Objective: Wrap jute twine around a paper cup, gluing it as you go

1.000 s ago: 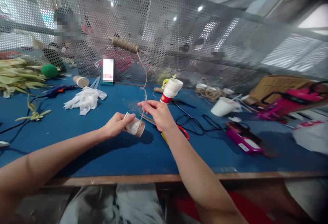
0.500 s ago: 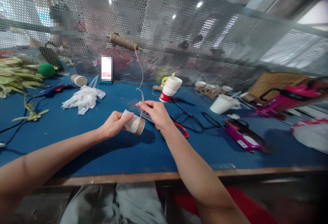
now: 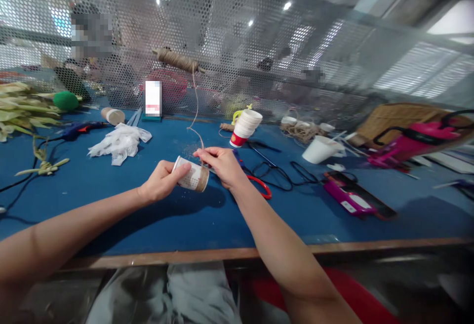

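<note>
My left hand [image 3: 160,182] is closed round a small paper cup [image 3: 190,176] lying on its side above the blue table [image 3: 148,215]. Brown twine is wound round the cup's far end. My right hand [image 3: 219,165] pinches the twine strand [image 3: 195,111] right at the cup. The strand rises from my fingers to a twine spool [image 3: 177,60] mounted on the perforated metal screen.
Red-handled scissors [image 3: 259,188] lie just right of my hands. Behind them are a stack of paper cups [image 3: 245,126], a tipped white cup [image 3: 319,150], black cables, a pink device [image 3: 351,200], white plastic scraps [image 3: 119,143], a glue gun [image 3: 79,129] and green leaves [image 3: 18,111].
My right hand has come down with the twine to the cup, and the strand now hangs lower. The left hand has turned the cup slightly.
</note>
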Tool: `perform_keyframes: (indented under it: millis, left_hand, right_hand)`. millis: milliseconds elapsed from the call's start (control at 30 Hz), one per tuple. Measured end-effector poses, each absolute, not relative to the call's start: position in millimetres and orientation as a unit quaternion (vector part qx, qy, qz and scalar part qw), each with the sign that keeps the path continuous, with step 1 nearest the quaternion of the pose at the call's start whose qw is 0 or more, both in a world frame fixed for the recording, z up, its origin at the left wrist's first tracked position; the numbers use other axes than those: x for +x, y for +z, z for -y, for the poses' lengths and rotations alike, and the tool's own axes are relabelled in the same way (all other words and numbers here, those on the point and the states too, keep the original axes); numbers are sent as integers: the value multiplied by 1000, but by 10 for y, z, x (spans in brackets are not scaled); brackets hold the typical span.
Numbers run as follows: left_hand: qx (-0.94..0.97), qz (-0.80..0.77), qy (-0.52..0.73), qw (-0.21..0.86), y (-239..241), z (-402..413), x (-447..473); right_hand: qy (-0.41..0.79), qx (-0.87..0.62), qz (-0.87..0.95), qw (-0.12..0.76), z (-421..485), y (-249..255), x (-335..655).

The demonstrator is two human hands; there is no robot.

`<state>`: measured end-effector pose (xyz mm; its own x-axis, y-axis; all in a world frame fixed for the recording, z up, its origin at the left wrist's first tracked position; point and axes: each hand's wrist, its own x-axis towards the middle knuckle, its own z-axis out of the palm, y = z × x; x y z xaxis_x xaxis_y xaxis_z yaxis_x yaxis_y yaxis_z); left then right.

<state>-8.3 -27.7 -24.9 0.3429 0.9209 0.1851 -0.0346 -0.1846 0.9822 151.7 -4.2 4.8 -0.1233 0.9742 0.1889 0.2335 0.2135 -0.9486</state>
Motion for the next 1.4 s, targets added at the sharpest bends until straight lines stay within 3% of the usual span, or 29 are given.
perform_keyframes:
  millis: [333, 700, 967, 1200, 1400]
  left_hand:
    - [641, -343, 468, 502, -209, 326, -85]
    - [610, -367, 479, 514, -216, 317, -66]
    - [586, -359, 486, 540, -257, 294, -73]
    - [516, -383, 526, 557, -236, 171, -52]
    - [436, -402, 551, 588, -220, 69, -48]
  right_hand:
    - [501, -469, 581, 438, 35, -9, 1472]
    - [529, -471, 572, 414, 24, -28, 1462]
    - [505, -482, 593, 400, 2, -65, 1461]
    - [399, -531, 624, 412, -47, 33, 1585]
    - [380, -449, 741, 323, 74, 72, 1582]
